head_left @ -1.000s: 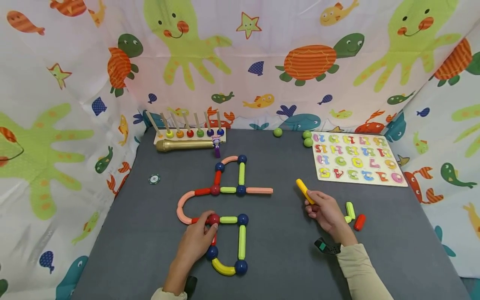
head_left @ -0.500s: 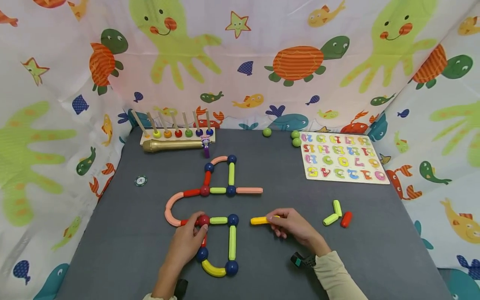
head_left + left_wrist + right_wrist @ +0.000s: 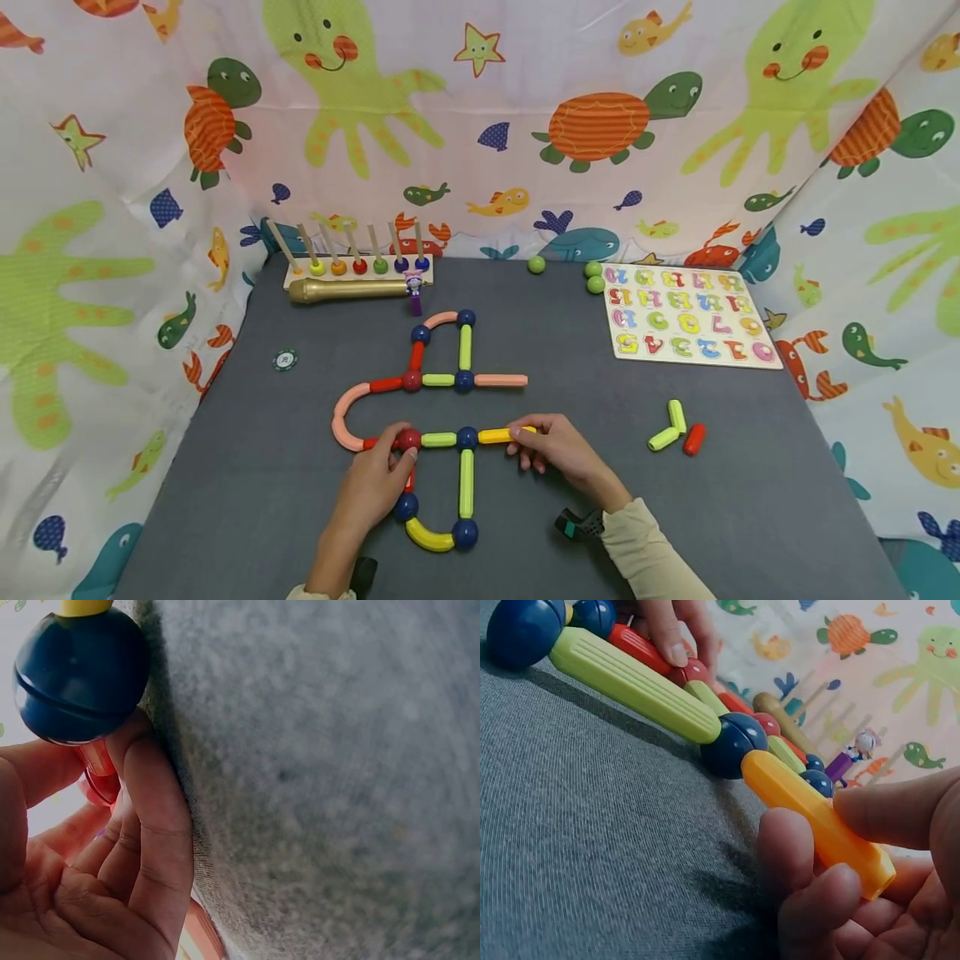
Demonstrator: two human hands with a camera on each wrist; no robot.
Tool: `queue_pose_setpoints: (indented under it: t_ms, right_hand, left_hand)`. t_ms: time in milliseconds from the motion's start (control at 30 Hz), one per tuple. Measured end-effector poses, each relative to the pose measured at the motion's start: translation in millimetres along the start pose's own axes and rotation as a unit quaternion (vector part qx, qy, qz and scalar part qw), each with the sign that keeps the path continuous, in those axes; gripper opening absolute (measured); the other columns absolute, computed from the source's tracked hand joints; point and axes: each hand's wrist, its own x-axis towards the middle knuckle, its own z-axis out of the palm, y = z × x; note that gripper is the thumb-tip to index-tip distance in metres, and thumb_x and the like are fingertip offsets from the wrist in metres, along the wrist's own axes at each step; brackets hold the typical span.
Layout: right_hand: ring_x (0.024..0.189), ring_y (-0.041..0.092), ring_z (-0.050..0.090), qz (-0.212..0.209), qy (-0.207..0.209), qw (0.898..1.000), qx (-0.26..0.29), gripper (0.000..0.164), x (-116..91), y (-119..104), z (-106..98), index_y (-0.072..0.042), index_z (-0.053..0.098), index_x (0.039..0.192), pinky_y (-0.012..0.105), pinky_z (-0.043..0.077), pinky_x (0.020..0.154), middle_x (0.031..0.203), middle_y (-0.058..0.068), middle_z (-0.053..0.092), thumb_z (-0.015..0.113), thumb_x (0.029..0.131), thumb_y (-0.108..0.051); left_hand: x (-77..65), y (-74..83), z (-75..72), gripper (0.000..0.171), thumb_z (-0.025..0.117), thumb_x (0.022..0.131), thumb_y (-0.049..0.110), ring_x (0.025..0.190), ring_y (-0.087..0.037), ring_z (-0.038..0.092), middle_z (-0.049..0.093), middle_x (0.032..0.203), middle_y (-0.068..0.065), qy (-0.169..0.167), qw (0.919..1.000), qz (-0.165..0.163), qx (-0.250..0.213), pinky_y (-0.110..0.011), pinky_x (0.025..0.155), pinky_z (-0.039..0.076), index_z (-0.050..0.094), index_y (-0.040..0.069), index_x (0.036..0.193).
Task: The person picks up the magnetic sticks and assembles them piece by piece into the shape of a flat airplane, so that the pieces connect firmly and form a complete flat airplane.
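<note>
My left hand (image 3: 373,482) holds a red ball (image 3: 408,440) of a magnetic stick-and-ball figure lying on the table. In my right hand (image 3: 564,454), a yellow-orange magnetic rod (image 3: 810,817) is pinched between thumb and fingers. Its far end meets a blue ball (image 3: 735,746), in line with the short lime rod (image 3: 438,440). From that ball a longer lime rod (image 3: 467,483) runs down to another blue ball (image 3: 465,534), joined by a curved yellow piece (image 3: 429,537). In the left wrist view, a blue ball (image 3: 82,675) covers part of the grip.
Farther up, the figure continues with a pink rod (image 3: 502,381) and curved pink pieces (image 3: 345,417). Loose lime rods (image 3: 677,416) and a red rod (image 3: 694,439) lie at right. A number board (image 3: 693,317), peg stand (image 3: 358,268), gold microphone-like tube (image 3: 348,290) and green balls (image 3: 536,264) stand behind.
My right hand has carried the yellow-orange rod leftward from the table's right side, turning it level, and its end now meets the blue ball. The left hand stays on the red ball.
</note>
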Motion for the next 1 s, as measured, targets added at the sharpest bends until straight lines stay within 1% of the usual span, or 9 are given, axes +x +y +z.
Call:
queue_pose_setpoints:
  t_ms: [133, 200, 300, 400, 500, 800, 900, 1000]
  right_hand:
    - [0.068, 0.014, 0.063, 0.004, 0.003, 1.0, 0.003, 0.033, 2.0, 0.3, 2.2, 0.008, 0.07, 0.128, 0.02, 0.049, 0.057, 0.099, 0.019, 0.075, 0.064, 0.11, -0.019]
    - [0.068, 0.014, 0.064, 0.007, 0.001, 1.0, 0.007, 0.034, 2.3, 0.9, 0.8, 0.008, 0.069, 0.129, 0.021, 0.05, 0.057, 0.1, 0.021, 0.075, 0.062, 0.111, -0.02]
    - [0.068, 0.015, 0.066, 0.013, 0.003, 1.0, 0.008, 0.037, -0.9, 1.7, -4.9, 0.01, 0.067, 0.13, 0.022, 0.052, 0.056, 0.102, 0.024, 0.074, 0.059, 0.113, -0.021]
    - [0.066, 0.016, 0.067, 0.02, 0.021, 1.0, 0.005, 0.038, -6.7, 1.6, -14.6, 0.011, 0.066, 0.128, 0.024, 0.054, 0.055, 0.101, 0.025, 0.073, 0.056, 0.114, -0.023]
    - [0.066, 0.017, 0.067, 0.022, 0.042, 0.999, 0.001, 0.04, -10.4, 0.0, -24.9, 0.011, 0.067, 0.125, 0.026, 0.054, 0.055, 0.1, 0.025, 0.072, 0.055, 0.115, -0.025]
    - [0.067, 0.017, 0.067, 0.016, 0.118, 0.993, -0.013, 0.041, -11.2, -6.2, -56.8, 0.013, 0.067, 0.12, 0.026, 0.054, 0.056, 0.097, 0.023, 0.071, 0.055, 0.115, -0.026]
    - [0.07, 0.018, 0.069, 0.018, 0.132, 0.991, -0.014, 0.042, -14.6, -5.4, -64.7, 0.013, 0.067, 0.12, 0.027, 0.055, 0.059, 0.099, 0.023, 0.071, 0.056, 0.115, -0.027]
    - [0.072, 0.019, 0.07, 0.02, 0.145, 0.989, -0.013, 0.043, -21.2, -3.3, -71.6, 0.013, 0.066, 0.121, 0.029, 0.057, 0.061, 0.099, 0.022, 0.071, 0.056, 0.114, -0.028]
  left_hand:
    - [-0.5, -1.2, -0.3, 0.042, 0.068, 0.107, 0.026, 0.051, -0.018, 0.044, 0.049, 0.067, 0.0, 0.005, 1.0, 0.0, 0.002, -0.03, 0.052, 0.033, 0.061, 0.011, 0.146]
    - [-0.2, -1.9, -0.2, 0.042, 0.069, 0.107, 0.025, 0.052, -0.018, 0.045, 0.049, 0.067, 0.0, 0.009, 0.9999, 0.0, 0.005, -0.031, 0.052, 0.033, 0.061, 0.012, 0.146]
    - [0.6, -1.4, 0.7, 0.042, 0.068, 0.107, 0.026, 0.052, -0.019, 0.045, 0.05, 0.067, 0.0, 0.004, 0.9999, -0.003, 0.011, -0.031, 0.052, 0.033, 0.061, 0.013, 0.146]
    - [1.3, -0.9, 2.1, 0.042, 0.068, 0.107, 0.027, 0.051, -0.018, 0.045, 0.05, 0.067, 0.001, -0.001, 0.9999, -0.002, 0.011, -0.031, 0.052, 0.034, 0.061, 0.013, 0.146]
    - [0.4, -1.7, 1.3, 0.042, 0.068, 0.107, 0.026, 0.051, -0.018, 0.045, 0.049, 0.067, 0.001, 0.004, 1.0, 0.003, 0.004, -0.03, 0.052, 0.033, 0.061, 0.013, 0.146]
    - [0.0, 0.5, -0.4, 0.042, 0.069, 0.106, 0.025, 0.052, -0.019, 0.045, 0.049, 0.068, 0.0, 0.012, 0.9999, 0.007, 0.003, -0.031, 0.052, 0.033, 0.062, 0.012, 0.146]
    - [0.8, -0.3, 0.4, 0.043, 0.068, 0.107, 0.025, 0.052, -0.018, 0.046, 0.05, 0.068, 0.0, 0.005, 1.0, 0.008, 0.003, -0.031, 0.052, 0.034, 0.061, 0.012, 0.147]
    - [0.5, -1.9, -1.0, 0.044, 0.068, 0.108, 0.026, 0.053, -0.019, 0.047, 0.051, 0.069, 0.0, -0.01, 0.9999, 0.004, -0.003, -0.031, 0.053, 0.035, 0.059, 0.013, 0.149]
